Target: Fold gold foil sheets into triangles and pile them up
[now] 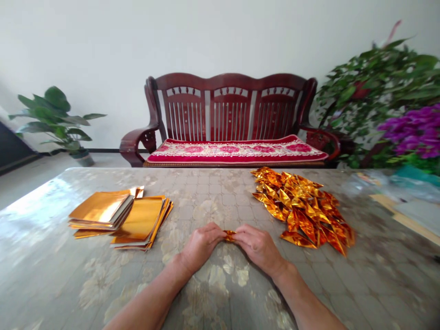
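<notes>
Forearms, two, bare, enter from the near edge and converge toward the middle of the table [51, 275].

Left hand [201, 245]: palm down on the tabletop, fingers curled, fingertips pinched together on the left end of a small gold foil piece [229, 235].

Right hand [257, 247]: palm down, mirror posture, fingertips pinched together on the right end of the same piece. Both hands clamp it between them; the piece lies low against the table surface, near centre, mostly covered by the fingers, so its fold shape cannot be told.

Table: glossy covering with a pale floral and tile pattern, strong glare at the far left.

Stack of flat gold foil sheets [118, 217]: left of the hands, well apart from them, fanned in two overlapping bundles, the left bundle on top of the right.

Heap of folded gold foil pieces [302, 208]: right of the hands and farther back, loosely piled, its nearest corner near the right hand but not touching it.

Wooden bench [230, 107]: dark red, slatted back, beyond the far table edge, with a red floral cushion [237, 151] on the seat.

Potted plant [57, 119]: far left, on the floor.

Leafy plant with purple flowers [412, 130]: far right.
</notes>
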Motion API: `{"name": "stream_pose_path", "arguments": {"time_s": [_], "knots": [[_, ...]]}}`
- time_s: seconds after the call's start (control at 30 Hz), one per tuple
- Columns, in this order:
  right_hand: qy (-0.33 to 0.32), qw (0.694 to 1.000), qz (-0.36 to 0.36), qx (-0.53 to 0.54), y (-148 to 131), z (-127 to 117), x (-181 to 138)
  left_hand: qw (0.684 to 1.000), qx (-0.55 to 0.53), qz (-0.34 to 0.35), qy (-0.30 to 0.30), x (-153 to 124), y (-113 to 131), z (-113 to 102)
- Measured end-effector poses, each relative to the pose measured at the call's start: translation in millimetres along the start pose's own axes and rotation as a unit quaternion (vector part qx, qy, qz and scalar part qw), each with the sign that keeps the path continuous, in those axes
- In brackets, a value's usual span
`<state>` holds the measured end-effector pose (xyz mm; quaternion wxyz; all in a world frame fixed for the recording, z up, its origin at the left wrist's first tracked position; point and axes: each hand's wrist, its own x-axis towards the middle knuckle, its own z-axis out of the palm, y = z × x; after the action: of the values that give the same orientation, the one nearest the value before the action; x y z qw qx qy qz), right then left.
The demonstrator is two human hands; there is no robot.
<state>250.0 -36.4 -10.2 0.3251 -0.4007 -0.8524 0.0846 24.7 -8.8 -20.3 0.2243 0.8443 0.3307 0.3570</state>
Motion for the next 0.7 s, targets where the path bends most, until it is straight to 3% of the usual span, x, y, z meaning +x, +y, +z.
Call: {"name": "stream_pose_path", "arguments": {"time_s": [0.27, 0.7], "knots": [[0.054, 0.998, 0.004, 0.041, 0, 8, 0, 1.000, -0.013, 0.012, 0.000, 0, -2, 1], [0.068, 0.996, -0.012, 0.053, 0, 11, 0, 0.999, -0.034, 0.029, -0.002, 3, 2, -1]]}}
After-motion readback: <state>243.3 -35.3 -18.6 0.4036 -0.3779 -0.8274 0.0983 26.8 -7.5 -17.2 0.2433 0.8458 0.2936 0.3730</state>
